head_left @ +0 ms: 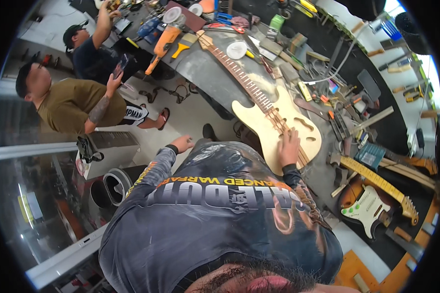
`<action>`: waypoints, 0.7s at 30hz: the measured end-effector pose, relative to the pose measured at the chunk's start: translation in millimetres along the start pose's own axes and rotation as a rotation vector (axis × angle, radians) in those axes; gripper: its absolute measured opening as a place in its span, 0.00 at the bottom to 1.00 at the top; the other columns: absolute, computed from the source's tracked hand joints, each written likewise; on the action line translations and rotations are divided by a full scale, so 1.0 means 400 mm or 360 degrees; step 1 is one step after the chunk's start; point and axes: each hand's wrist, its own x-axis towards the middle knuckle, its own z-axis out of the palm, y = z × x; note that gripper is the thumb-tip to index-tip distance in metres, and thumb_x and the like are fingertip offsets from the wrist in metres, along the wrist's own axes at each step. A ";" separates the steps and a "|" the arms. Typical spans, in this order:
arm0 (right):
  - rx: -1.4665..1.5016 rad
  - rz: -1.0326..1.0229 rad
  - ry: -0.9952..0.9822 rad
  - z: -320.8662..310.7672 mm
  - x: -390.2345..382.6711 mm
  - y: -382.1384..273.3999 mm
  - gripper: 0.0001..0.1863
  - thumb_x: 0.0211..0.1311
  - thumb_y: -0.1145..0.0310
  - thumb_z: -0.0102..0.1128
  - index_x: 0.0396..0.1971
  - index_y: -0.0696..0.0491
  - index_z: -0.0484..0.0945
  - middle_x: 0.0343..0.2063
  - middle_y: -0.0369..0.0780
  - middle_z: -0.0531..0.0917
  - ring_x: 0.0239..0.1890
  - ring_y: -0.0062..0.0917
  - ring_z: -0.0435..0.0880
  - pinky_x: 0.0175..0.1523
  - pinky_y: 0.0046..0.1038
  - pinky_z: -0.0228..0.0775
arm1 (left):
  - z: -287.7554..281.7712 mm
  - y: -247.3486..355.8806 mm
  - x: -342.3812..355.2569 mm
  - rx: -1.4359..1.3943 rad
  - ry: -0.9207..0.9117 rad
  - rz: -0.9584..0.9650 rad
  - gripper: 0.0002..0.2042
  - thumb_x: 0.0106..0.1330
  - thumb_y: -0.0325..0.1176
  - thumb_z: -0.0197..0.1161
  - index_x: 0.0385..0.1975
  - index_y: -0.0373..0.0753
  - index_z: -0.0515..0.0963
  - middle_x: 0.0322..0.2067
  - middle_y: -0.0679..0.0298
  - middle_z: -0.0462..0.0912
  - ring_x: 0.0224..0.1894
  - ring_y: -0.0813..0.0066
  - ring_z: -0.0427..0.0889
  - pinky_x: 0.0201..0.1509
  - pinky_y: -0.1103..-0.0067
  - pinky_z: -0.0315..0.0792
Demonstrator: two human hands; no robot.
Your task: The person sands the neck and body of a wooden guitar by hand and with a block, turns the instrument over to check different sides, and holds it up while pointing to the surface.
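A pale unfinished electric guitar body lies on the grey workbench, its fretted neck pointing to the far left. My right hand rests flat on the body near its lower end, fingers stretched out over the wood and the dark strips along its middle. The body's carved cavities show to the right of that hand. Beside my waist, my left hand hangs away from the bench. Its fingers are loose and nothing shows in them.
An orange power tool and a yellow brush lie at the bench's far left edge. Sanding blocks, files and hand tools crowd its right side. A sunburst guitar lies at the near right. Two people are at the left, one holding a phone.
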 end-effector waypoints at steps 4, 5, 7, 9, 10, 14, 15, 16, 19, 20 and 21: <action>-0.0179 -0.0202 -0.0216 0.036 -0.067 0.004 0.37 0.74 0.58 0.54 0.78 0.57 0.59 0.80 0.51 0.54 0.83 0.45 0.48 0.83 0.51 0.40 | -0.083 0.067 -0.008 0.0051 0.0203 0.0020 0.27 0.71 0.45 0.66 0.64 0.35 0.75 0.53 0.48 0.87 0.56 0.54 0.85 0.61 0.65 0.77; -0.0211 -0.0300 -0.0211 0.044 -0.060 -0.011 0.38 0.74 0.56 0.53 0.78 0.57 0.58 0.81 0.49 0.54 0.83 0.43 0.48 0.84 0.48 0.38 | -0.094 0.065 -0.018 0.0066 0.0187 0.0005 0.27 0.70 0.45 0.67 0.64 0.35 0.75 0.54 0.48 0.86 0.57 0.52 0.85 0.63 0.65 0.76; -0.0191 -0.0432 -0.0271 0.054 -0.042 -0.046 0.38 0.74 0.56 0.53 0.78 0.57 0.58 0.81 0.49 0.54 0.83 0.42 0.48 0.84 0.47 0.38 | -0.117 0.080 -0.028 0.0128 0.0106 -0.0018 0.28 0.69 0.46 0.67 0.65 0.36 0.75 0.55 0.47 0.86 0.58 0.51 0.84 0.64 0.64 0.76; -0.0100 -0.0621 -0.0283 0.071 -0.002 -0.087 0.38 0.71 0.59 0.56 0.78 0.56 0.59 0.80 0.48 0.56 0.83 0.42 0.51 0.83 0.46 0.44 | -0.110 0.074 -0.041 0.0183 0.0101 -0.0070 0.29 0.69 0.46 0.67 0.65 0.36 0.75 0.56 0.47 0.85 0.58 0.51 0.84 0.64 0.64 0.76; -0.0082 -0.0671 -0.0276 0.084 0.024 -0.106 0.38 0.71 0.59 0.56 0.78 0.56 0.59 0.80 0.48 0.56 0.83 0.42 0.51 0.83 0.46 0.44 | -0.104 0.065 -0.047 0.0240 0.0062 -0.0098 0.29 0.68 0.47 0.67 0.65 0.36 0.76 0.57 0.47 0.85 0.59 0.50 0.84 0.64 0.64 0.76; -0.0024 -0.0812 -0.0250 0.127 0.115 -0.172 0.38 0.67 0.66 0.55 0.78 0.56 0.59 0.80 0.46 0.58 0.83 0.39 0.52 0.83 0.44 0.46 | -0.047 0.024 -0.065 0.0296 0.0044 -0.0099 0.29 0.68 0.49 0.67 0.64 0.38 0.77 0.60 0.47 0.83 0.62 0.49 0.82 0.67 0.63 0.73; -0.0081 -0.0826 -0.0247 0.136 0.132 -0.179 0.39 0.66 0.69 0.55 0.77 0.56 0.60 0.80 0.46 0.58 0.83 0.39 0.53 0.83 0.44 0.46 | -0.039 0.025 -0.070 0.0288 0.0064 -0.0107 0.29 0.68 0.49 0.67 0.64 0.38 0.77 0.60 0.47 0.83 0.62 0.49 0.82 0.67 0.63 0.73; -0.0141 -0.0839 -0.0244 0.144 0.148 -0.187 0.39 0.64 0.72 0.54 0.77 0.56 0.60 0.80 0.46 0.58 0.83 0.39 0.53 0.83 0.44 0.47 | -0.030 0.026 -0.075 0.0305 0.0022 -0.0122 0.29 0.68 0.49 0.67 0.64 0.38 0.77 0.61 0.47 0.82 0.63 0.49 0.81 0.69 0.63 0.72; -0.0052 -0.0887 -0.0207 0.166 0.176 -0.203 0.42 0.59 0.76 0.53 0.77 0.58 0.59 0.80 0.47 0.58 0.83 0.39 0.53 0.83 0.44 0.45 | -0.006 0.015 -0.084 0.0305 -0.0010 -0.0150 0.29 0.68 0.50 0.67 0.64 0.38 0.78 0.62 0.47 0.81 0.65 0.50 0.79 0.70 0.63 0.71; -0.0034 -0.0882 -0.0223 0.171 0.183 -0.209 0.43 0.57 0.77 0.54 0.77 0.59 0.59 0.80 0.47 0.58 0.83 0.39 0.52 0.84 0.44 0.44 | -0.005 0.015 -0.085 0.0314 -0.0021 -0.0156 0.29 0.68 0.50 0.67 0.64 0.38 0.78 0.62 0.47 0.81 0.66 0.50 0.78 0.71 0.63 0.70; -0.0067 -0.0903 -0.0190 0.177 0.189 -0.217 0.43 0.57 0.76 0.56 0.77 0.59 0.58 0.80 0.48 0.57 0.83 0.40 0.52 0.84 0.44 0.44 | -0.004 0.017 -0.084 0.0303 -0.0027 -0.0176 0.29 0.69 0.50 0.67 0.64 0.40 0.78 0.62 0.48 0.81 0.66 0.50 0.79 0.70 0.63 0.70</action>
